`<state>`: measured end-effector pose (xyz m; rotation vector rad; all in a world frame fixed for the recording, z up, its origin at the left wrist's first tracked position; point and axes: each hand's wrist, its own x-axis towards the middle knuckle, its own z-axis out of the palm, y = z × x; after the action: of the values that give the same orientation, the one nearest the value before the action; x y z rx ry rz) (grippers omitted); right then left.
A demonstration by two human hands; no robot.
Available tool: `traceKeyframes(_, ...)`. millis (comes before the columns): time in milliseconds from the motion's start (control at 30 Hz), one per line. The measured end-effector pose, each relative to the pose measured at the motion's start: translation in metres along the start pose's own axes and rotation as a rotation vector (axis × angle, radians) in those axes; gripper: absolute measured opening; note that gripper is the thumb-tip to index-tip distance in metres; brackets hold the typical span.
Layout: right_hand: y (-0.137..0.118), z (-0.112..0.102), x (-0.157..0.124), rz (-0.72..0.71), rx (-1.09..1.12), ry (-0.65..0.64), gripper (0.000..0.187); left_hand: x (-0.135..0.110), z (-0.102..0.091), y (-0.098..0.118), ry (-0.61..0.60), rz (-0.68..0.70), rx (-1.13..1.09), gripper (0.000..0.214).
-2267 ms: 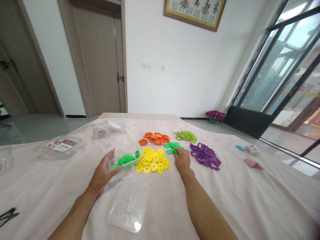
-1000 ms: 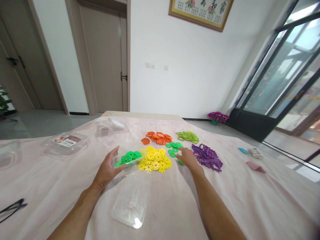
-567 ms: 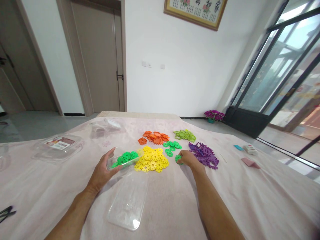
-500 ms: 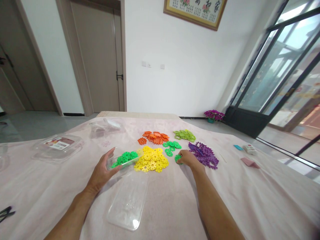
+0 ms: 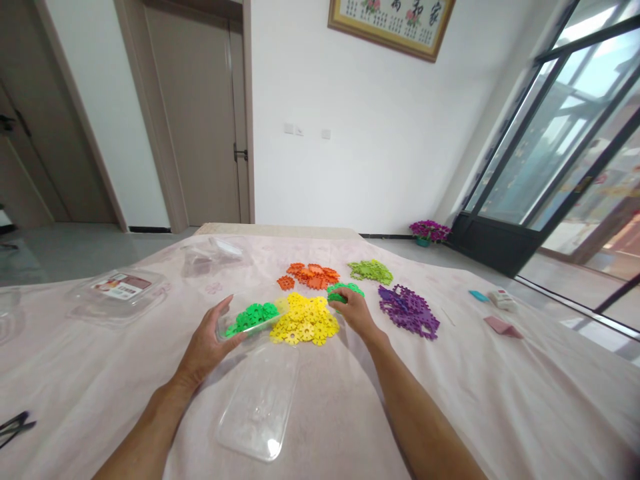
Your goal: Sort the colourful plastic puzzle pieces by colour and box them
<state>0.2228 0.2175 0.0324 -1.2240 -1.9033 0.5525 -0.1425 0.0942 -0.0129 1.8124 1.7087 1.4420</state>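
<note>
My left hand (image 5: 210, 337) grips the near left end of a clear plastic box (image 5: 270, 323), thumb along the near side. Green flower-shaped plastic discs (image 5: 254, 316) lie inside it. Over the loose green discs (image 5: 353, 288) on the cloth, my right hand (image 5: 354, 311) is closed in a pinch on green discs, partly hidden by the fingers. Between the hands spreads a heap of yellow discs (image 5: 305, 320). Flat on the cloth in front of me lies a clear plastic lid (image 5: 260, 403).
Orange discs (image 5: 314, 275), lime discs (image 5: 371, 271) and purple discs (image 5: 409, 311) form separate heaps. More clear containers (image 5: 120, 297) stand at the left. A blue piece (image 5: 479, 295), a small white box (image 5: 501, 299) and a pink piece (image 5: 503, 327) lie at the right.
My right hand has moved left and away from me, from a lone green disc on the cloth to the other loose green discs. My left hand still holds the box in place.
</note>
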Motion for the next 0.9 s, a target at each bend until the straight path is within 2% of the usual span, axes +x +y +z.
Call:
traceKeyframes(133,-0.059,0.035,-0.002,-0.133,0.147,0.051,0.014,0.000,0.000,0.000,0.000,0.034,0.031,0.085)
traceKeyframes(233,-0.092,0.064,-0.007,-0.196,0.185,0.002,0.014,-0.001,0.000,0.000,0.000,0.039,0.023,0.085)
traceKeyframes(300,-0.103,0.082,-0.009,-0.226,0.195,-0.053,0.019,-0.001,-0.001,0.001,0.000,0.038,0.020,0.083)
traceKeyframes(400,-0.106,0.099,-0.010,-0.268,0.229,-0.097,0.032,-0.001,-0.002,0.003,0.006,0.032,0.018,0.082)
traceKeyframes(500,-0.092,0.099,-0.006,-0.312,0.246,0.006,0.032,0.000,-0.002,0.005,0.019,0.025,0.005,0.081)
traceKeyframes(600,-0.062,0.082,0.002,-0.276,0.127,0.178,0.030,0.000,-0.001,0.005,0.019,0.022,-0.023,0.081)
traceKeyframes(733,-0.004,0.048,0.012,-0.031,-0.190,0.326,0.037,0.001,-0.001,0.006,-0.004,-0.004,-0.030,0.082)
traceKeyframes(833,0.035,0.028,0.017,0.243,-0.426,0.366,0.051,0.000,-0.001,0.007,-0.007,-0.016,-0.036,0.080)
traceKeyframes(900,0.052,0.020,0.022,0.377,-0.509,0.372,0.056,0.000,-0.002,0.008,-0.005,-0.015,-0.039,0.079)
